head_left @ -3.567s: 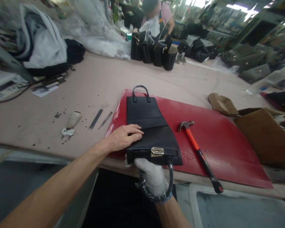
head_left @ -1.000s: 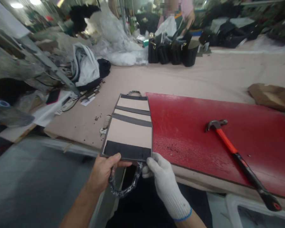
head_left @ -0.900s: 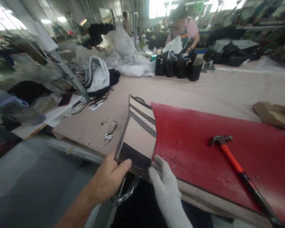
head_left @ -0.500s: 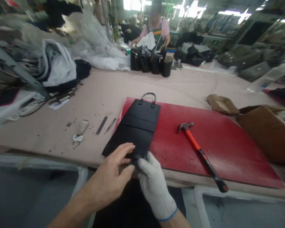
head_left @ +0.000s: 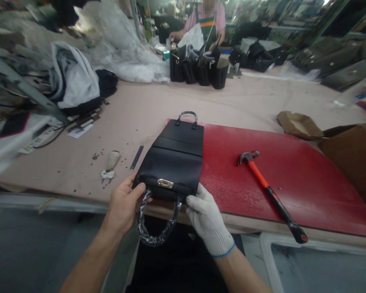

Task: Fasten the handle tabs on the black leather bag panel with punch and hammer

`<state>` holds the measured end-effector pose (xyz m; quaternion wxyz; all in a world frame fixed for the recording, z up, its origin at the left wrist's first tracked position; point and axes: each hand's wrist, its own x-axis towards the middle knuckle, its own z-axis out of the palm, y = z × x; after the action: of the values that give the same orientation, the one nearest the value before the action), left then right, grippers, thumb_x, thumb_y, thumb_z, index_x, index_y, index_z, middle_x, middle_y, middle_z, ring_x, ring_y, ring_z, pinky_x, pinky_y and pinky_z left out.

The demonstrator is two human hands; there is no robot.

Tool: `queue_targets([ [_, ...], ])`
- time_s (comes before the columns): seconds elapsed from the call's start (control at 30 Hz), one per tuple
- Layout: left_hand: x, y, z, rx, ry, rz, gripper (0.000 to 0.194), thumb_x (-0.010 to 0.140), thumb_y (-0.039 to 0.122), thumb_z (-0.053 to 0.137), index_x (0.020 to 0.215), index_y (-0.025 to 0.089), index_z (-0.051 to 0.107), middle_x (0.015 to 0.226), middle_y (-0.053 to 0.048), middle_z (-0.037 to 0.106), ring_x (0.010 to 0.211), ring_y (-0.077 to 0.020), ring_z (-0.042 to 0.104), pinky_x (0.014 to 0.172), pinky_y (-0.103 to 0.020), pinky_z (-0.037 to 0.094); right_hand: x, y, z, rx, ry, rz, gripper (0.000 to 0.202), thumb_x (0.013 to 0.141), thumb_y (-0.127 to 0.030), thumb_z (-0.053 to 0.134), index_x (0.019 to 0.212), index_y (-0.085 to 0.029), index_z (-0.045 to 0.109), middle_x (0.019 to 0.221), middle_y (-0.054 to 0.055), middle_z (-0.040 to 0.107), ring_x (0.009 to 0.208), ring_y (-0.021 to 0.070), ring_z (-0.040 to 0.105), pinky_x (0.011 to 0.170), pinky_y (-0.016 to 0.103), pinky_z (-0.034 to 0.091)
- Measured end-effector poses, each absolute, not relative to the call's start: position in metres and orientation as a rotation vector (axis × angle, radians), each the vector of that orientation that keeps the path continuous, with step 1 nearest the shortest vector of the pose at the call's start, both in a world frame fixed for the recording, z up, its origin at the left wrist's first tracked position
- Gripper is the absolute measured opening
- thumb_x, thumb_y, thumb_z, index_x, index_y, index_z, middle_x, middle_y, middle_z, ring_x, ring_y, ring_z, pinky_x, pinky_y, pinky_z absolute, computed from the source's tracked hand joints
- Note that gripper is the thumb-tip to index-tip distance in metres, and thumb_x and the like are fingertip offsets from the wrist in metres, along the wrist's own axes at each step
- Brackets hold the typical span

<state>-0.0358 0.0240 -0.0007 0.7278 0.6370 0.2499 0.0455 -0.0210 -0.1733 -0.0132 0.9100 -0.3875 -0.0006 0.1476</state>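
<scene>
**A:** What takes up the most room?

**B:** The long pale pink worktable (head_left: 262,101), and on it the flat glossy red board (head_left: 293,175) lying along the near edge.

**A:** And the piece in hand?

**B:** A flat, unfolded black leather handbag panel (head_left: 177,158). It lies half on the left end of the red board and half on the table, with its near end at the table edge. A gold metal clasp (head_left: 165,183) sits on that near end, and a plastic-wrapped black loop handle (head_left: 154,232) hangs off the edge below it. A second small handle (head_left: 186,116) shows at the far end.

**A:** The hands?

**B:** The bare left hand (head_left: 123,203) is closed on the panel's near left corner, thumb on top. The right hand (head_left: 205,213), in a white knitted glove, pinches the near right corner.

**A:** What else lies around?

**B:** An orange-and-black-handled claw hammer (head_left: 270,193) rests on the red board, well apart from the panel. Left of the panel, on the table, a thin dark metal strip (head_left: 137,157) and a small pale-handled tool (head_left: 110,165). At the far end stands a row of upright black handbags (head_left: 198,69), with another person (head_left: 207,20) behind them.
</scene>
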Motion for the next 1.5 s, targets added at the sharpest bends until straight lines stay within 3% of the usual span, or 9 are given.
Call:
queue_targets([
  [0.1,-0.036,0.019,0.002,1.224,0.596,0.162,0.067,0.06,0.036,0.088,0.118,0.013,0.064,0.095,-0.004,0.075,0.062,-0.014,0.066,0.05,-0.025,0.061,-0.024,-0.169,-0.016,-0.81,-0.017,0.305,0.042,0.075,-0.019,0.079,0.116,-0.021,0.073,0.12,0.008,0.073,0.115,0.0299,0.064,0.11,0.046,0.046],
  [0.23,-0.038,0.024,-0.001,1.154,0.64,0.205,0.063,0.056,0.03,0.09,0.111,0.011,0.066,0.084,-0.001,0.074,0.055,-0.0117,0.065,0.046,-0.02,0.059,-0.027,-0.164,-0.02,-0.868,-0.004,0.354,0.046,0.073,-0.028,0.085,0.117,-0.018,0.073,0.114,0.008,0.074,0.104,0.0268,0.067,0.1,0.039,0.054],
  [0.33,-0.037,0.04,0.001,1.152,0.613,0.178,0.061,0.055,0.026,0.091,0.11,0.011,0.068,0.085,-0.003,0.076,0.053,-0.0112,0.065,0.046,-0.02,0.059,-0.02,-0.165,-0.023,-0.852,0.12,0.47,0.042,0.08,-0.047,0.083,0.107,-0.017,0.074,0.096,0.007,0.076,0.077,0.0225,0.07,0.068,0.033,0.062],
  [0.5,-0.035,0.077,0.007,1.073,0.549,0.172,0.04,0.066,0.019,0.087,0.102,0.014,0.073,0.096,-0.006,0.078,0.059,-0.0117,0.067,0.048,-0.018,0.059,0.003,-0.159,-0.019,-0.872,0.149,0.716,0.043,0.076,-0.053,0.084,0.08,-0.013,0.069,0.057,0.004,0.065,0.04,0.0149,0.056,0.035,0.021,0.046],
  [0.63,-0.053,0.072,-0.008,0.785,0.568,0.336,0.013,0.076,0.023,0.08,0.084,0.016,0.071,0.089,-0.003,0.076,0.076,-0.0133,0.071,0.065,-0.019,0.062,0.011,-0.128,-0.015,-0.874,0.063,0.71,0.039,0.068,-0.045,0.089,0.073,-0.014,0.066,0.049,0.001,0.06,0.038,0.0135,0.053,0.035,0.019,0.044],
  [0.83,-0.092,0.032,-0.015,0.871,0.435,0.18,0.033,0.074,0.029,0.087,0.103,0.016,0.076,0.103,-0.01,0.076,0.094,-0.0242,0.072,0.076,-0.036,0.065,0.007,-0.08,-0.02,-0.815,0.028,0.693,0.029,0.07,-0.035,0.087,0.075,-0.015,0.067,0.058,0.001,0.064,0.043,0.0105,0.054,0.041,0.018,0.044],
  [1.03,-0.087,0.044,0.001,0.896,0.58,0.277,0.038,0.07,0.042,0.092,0.086,0.012,0.075,0.081,-0.007,0.074,0.068,-0.0172,0.069,0.052,-0.023,0.058,0.006,-0.065,-0.02,-0.83,0.014,0.729,0.025,0.072,-0.032,0.087,0.075,-0.014,0.07,0.059,0.002,0.066,0.047,0.0111,0.055,0.046,0.019,0.045],
  [1.3,-0.084,0.064,-0.002,0.853,0.627,0.382,0.033,0.064,0.035,0.091,0.078,0.011,0.071,0.074,-0.005,0.071,0.058,-0.0145,0.064,0.044,-0.02,0.05,0.006,-0.041,-0.021,-0.763,0.02,0.93,0.03,0.072,-0.041,0.085,0.074,-0.014,0.071,0.06,0.003,0.065,0.05,0.0146,0.058,0.048,0.023,0.05],
  [1.5,-0.092,0.091,0.002,0.877,0.691,0.436,0.037,0.057,0.037,0.091,0.073,0.012,0.069,0.067,-0.004,0.069,0.05,-0.0144,0.06,0.037,-0.02,0.043,-0.005,-0.01,-0.03,-0.789,-0.029,0.882,0.031,0.075,-0.039,0.085,0.069,-0.015,0.067,0.052,0.002,0.06,0.04,0.0126,0.05,0.038,0.022,0.04],
])
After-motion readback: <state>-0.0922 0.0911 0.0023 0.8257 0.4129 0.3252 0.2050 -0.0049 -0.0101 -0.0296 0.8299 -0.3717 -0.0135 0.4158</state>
